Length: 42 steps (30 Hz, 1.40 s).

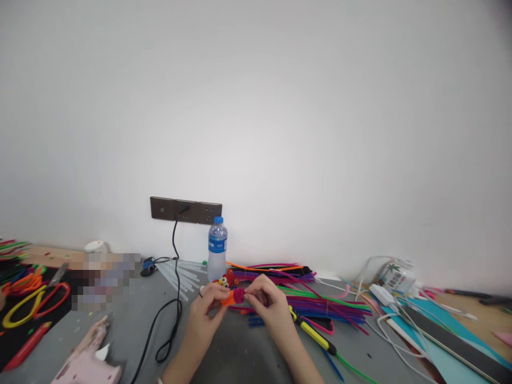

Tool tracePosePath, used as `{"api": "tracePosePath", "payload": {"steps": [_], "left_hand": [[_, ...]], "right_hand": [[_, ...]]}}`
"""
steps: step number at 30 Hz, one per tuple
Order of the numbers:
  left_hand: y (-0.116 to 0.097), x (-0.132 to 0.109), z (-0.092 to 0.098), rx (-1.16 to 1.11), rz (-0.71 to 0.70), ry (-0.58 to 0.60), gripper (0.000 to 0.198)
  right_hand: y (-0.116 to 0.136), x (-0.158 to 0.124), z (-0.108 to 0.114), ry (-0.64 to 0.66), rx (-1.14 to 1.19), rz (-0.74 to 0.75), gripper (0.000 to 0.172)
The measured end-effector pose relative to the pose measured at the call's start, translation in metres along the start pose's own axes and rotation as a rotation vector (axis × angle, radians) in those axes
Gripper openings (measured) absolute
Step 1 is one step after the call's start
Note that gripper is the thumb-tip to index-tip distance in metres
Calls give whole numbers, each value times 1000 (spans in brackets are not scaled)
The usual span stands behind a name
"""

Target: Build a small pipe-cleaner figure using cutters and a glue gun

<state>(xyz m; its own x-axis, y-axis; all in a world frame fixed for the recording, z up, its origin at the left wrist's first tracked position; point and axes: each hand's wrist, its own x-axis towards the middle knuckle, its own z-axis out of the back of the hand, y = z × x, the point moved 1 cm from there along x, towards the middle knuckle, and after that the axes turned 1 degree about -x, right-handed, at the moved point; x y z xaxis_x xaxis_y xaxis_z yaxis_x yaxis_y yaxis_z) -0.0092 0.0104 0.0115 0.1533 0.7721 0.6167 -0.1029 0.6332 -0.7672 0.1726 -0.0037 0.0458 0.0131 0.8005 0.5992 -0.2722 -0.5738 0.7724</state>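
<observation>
Held up over the table's middle is a small figure of coiled pipe cleaners, with an orange part and a magenta coil (239,295). My left hand (210,306) is closed on its orange part from the left. At the right end of the magenta coil, my right hand (269,302) pinches with thumb and forefinger; the exact end in its grip is hidden. Just behind the left fingers shows a red piece with googly eyes (227,280). Bundles of purple and green pipe cleaners (336,306) lie beyond and right of my right hand.
A water bottle (217,250) stands by the wall, near a socket strip (186,209) with a black cable (176,277). Glue sticks (178,277), a pink glue gun (90,362) and scissors (28,309) lie left. A yellow-black tool (316,336) and white cables (394,341) lie right.
</observation>
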Motion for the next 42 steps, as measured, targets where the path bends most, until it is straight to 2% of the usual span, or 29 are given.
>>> {"api": "tracePosePath", "payload": {"steps": [8, 21, 42], "left_hand": [[0, -2, 2, 117, -75, 13, 18], [-9, 0, 3, 254, -235, -42, 17], [-7, -1, 3, 271, -196, -17, 21]], "right_hand": [[1, -1, -1, -6, -4, -5, 6], [2, -1, -2, -5, -14, 1, 7], [5, -3, -5, -35, -54, -47, 11]]}}
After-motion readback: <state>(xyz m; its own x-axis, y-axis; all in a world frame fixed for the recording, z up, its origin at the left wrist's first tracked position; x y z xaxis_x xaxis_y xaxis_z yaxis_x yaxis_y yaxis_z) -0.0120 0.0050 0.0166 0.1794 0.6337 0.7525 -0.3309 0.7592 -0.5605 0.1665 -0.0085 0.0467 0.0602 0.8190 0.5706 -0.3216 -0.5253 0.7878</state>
